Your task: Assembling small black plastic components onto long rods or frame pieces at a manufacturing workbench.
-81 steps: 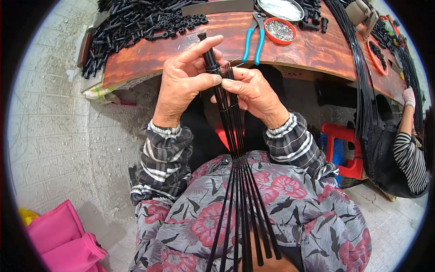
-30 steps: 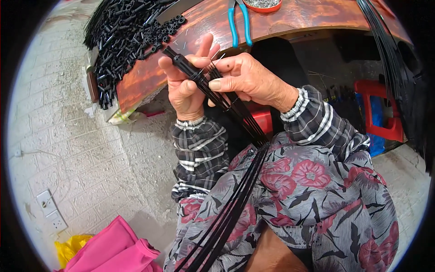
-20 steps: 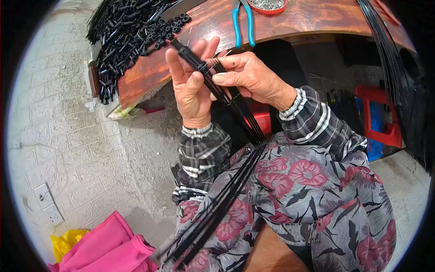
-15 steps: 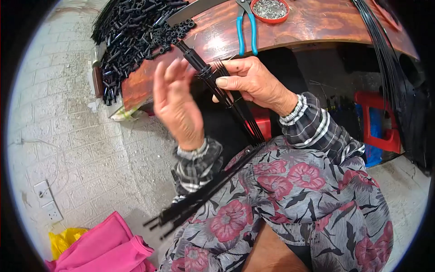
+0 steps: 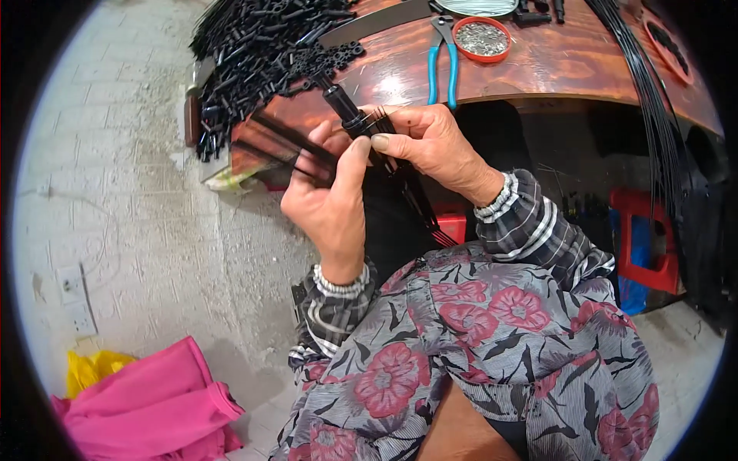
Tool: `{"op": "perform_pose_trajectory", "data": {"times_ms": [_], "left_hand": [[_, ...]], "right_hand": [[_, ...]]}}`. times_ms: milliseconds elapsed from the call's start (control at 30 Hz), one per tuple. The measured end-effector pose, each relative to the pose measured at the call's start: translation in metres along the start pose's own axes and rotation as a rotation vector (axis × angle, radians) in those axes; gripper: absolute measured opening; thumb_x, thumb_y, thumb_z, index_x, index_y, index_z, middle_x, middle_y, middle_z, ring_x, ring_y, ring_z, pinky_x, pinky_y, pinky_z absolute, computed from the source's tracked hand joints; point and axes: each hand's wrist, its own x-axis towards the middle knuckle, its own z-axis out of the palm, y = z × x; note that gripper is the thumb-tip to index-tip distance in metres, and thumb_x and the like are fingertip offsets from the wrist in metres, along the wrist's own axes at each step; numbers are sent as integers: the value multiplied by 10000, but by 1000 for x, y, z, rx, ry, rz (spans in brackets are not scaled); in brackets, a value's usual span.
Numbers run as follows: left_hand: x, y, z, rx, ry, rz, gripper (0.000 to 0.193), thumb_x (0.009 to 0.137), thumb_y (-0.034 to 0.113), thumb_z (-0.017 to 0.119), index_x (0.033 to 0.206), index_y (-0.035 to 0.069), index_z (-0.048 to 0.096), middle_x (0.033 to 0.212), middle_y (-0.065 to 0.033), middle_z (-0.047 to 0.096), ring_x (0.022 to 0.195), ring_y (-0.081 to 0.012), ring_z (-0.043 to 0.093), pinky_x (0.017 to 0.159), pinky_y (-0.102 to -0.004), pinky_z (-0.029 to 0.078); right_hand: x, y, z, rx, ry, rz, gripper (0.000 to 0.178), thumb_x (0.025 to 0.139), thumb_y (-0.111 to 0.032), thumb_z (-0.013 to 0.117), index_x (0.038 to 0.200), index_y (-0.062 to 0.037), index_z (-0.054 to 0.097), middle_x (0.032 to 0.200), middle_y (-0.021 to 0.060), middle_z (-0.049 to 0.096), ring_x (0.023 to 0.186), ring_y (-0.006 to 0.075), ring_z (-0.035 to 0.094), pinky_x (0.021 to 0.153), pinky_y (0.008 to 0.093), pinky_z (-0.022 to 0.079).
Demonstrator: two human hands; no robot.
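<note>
Left hand (image 5: 332,207) back on the black rod bundle (image 5: 350,123), closed again after opening; right hand (image 5: 434,146) pinching the collar, rods now fanned leftward for gathering.

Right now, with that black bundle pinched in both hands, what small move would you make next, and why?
Probably slide the left hand down to gather the loose black rods tighter. The right hand already pinches them at the black tube, but below it they splay apart.

Pale tiled floor (image 5: 123,192), reddish wooden table (image 5: 553,69), red stool (image 5: 646,238) beneath.
</note>
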Motion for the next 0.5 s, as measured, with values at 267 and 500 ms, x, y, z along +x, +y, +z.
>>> {"op": "perform_pose_trajectory", "data": {"times_ms": [267,500], "left_hand": [[-2,-5,-3,119,86,99,118,765,0,620,877,-37,622,792,4,590,697,-52,514,638,-190,414],[6,-11,-2,-219,35,-44,128,748,-32,617,875,-31,603,824,-46,607,701,-103,557,663,-227,450]], "right_hand": [[-12,-7,27,-120,74,-137,334,791,-55,593,1118,-5,551,660,-76,480,574,-3,379,512,154,341],[-19,0,18,-223,158,-15,318,757,-72,641,1050,8,547,633,-59,507,576,2,415,505,160,346]]}}
